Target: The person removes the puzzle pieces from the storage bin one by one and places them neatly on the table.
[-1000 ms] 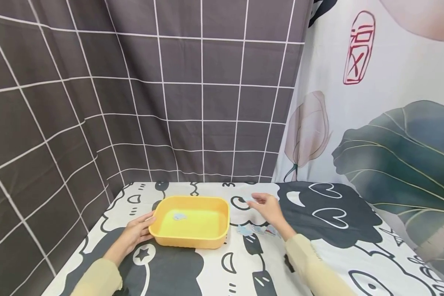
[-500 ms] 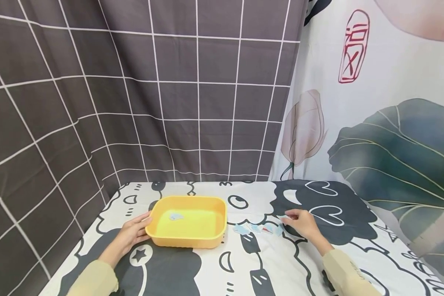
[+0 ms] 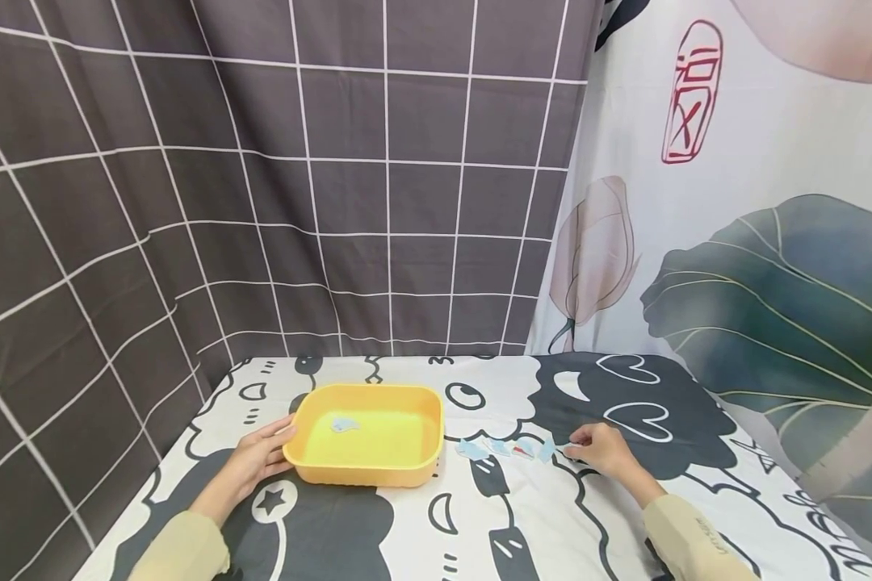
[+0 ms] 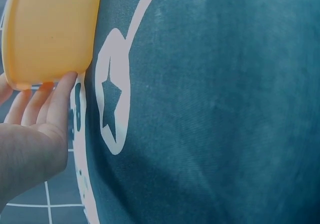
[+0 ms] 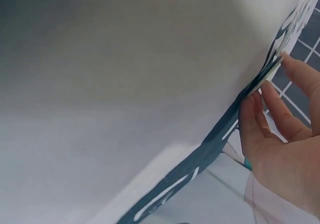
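Note:
A yellow plastic basin [image 3: 366, 476] stands on the patterned cloth. My left hand [image 3: 250, 461] holds its left end, the thumb at the near side and fingertips at the rim; the left wrist view shows the fingers partly behind the basin [image 4: 52, 39]. One small pale blue flat piece [image 3: 345, 424] lies inside. To the basin's right, several similar pieces [image 3: 472, 449] form a row on the cloth, one with a red mark [image 3: 521, 450]. At the row's right end my right hand [image 3: 605, 450] pinches a thin flat piece [image 5: 267, 74], seen edge-on in the right wrist view and close over the cloth.
A black-and-white cartoon cloth [image 3: 443, 549] covers the table. Behind it hangs a dark grid-patterned curtain [image 3: 349, 202], which also runs along the left. A pale curtain with leaf and flower prints [image 3: 756, 282] hangs at the right.
My right hand has moved right and down from above the cloth near the basin to the row's right end, a piece in its fingers. My left hand stays at the basin.

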Demonstrator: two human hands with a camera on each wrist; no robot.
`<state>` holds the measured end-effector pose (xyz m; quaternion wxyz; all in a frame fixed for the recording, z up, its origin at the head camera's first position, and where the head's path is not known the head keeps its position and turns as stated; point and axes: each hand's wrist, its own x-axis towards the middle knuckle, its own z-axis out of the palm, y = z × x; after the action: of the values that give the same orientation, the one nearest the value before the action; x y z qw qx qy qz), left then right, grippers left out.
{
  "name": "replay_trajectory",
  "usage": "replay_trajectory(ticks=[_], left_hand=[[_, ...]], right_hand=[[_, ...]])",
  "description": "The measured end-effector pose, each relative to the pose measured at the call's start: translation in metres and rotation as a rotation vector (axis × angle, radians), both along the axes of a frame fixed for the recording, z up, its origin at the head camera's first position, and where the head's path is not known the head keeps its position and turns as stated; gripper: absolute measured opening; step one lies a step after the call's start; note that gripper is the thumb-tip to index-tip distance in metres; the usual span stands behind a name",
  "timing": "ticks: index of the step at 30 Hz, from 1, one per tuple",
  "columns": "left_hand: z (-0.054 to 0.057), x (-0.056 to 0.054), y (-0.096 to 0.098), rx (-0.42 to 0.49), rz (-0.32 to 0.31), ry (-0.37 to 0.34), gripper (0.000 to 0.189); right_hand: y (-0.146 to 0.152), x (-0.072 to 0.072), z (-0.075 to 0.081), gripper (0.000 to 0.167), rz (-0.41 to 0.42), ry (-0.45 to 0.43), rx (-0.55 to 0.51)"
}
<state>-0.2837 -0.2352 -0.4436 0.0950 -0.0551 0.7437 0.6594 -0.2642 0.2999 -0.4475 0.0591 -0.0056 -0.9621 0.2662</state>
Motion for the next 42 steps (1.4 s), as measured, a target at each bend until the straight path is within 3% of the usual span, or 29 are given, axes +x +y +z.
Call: replay_trajectory(ticks=[10,24,42], left_hand=[[0.000,0.001,-0.002,-0.001,0.007,0.003,0.070],[0.000,0.003,-0.001,-0.006,0.010,-0.003,0.069],[0.001,0.001,0.003,-0.016,0.010,0.002,0.069]], right_hand=[[-0.003,0.000,0.001,0.029,0.021,-0.009,0.020],[-0.005,-0.005,0.013,0.029,0.073,0.006,-0.082],[-0.098,-0.034,0.036,0.029,0.164,0.067,-0.261]])
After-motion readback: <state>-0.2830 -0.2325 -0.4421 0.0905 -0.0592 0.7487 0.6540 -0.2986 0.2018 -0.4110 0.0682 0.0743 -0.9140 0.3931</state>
